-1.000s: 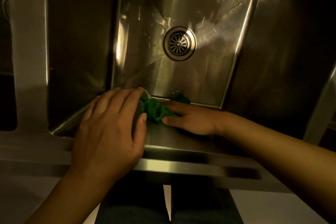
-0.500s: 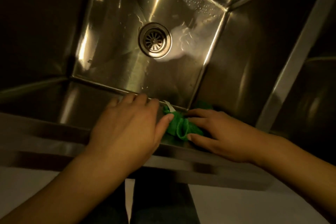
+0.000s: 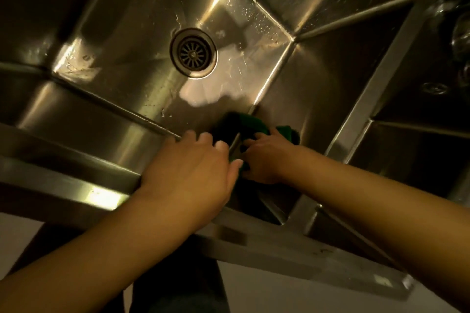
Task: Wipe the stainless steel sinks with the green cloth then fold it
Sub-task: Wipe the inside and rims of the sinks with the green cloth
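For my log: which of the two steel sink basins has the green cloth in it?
The left stainless steel basin, with the round drain strainer: the crumpled green cloth sits in its near right corner. The right basin shows none.

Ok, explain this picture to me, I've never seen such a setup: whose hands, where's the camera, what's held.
No machine: a person works bare-handed, and the camera sits on their head, looking down. The left hand and right hand are theirs. Below is a wet steel sink with a round drain; a second sink lies to its right. The right hand grips a green cloth in the near right corner. The left hand is beside it; whether it grips too is hidden.
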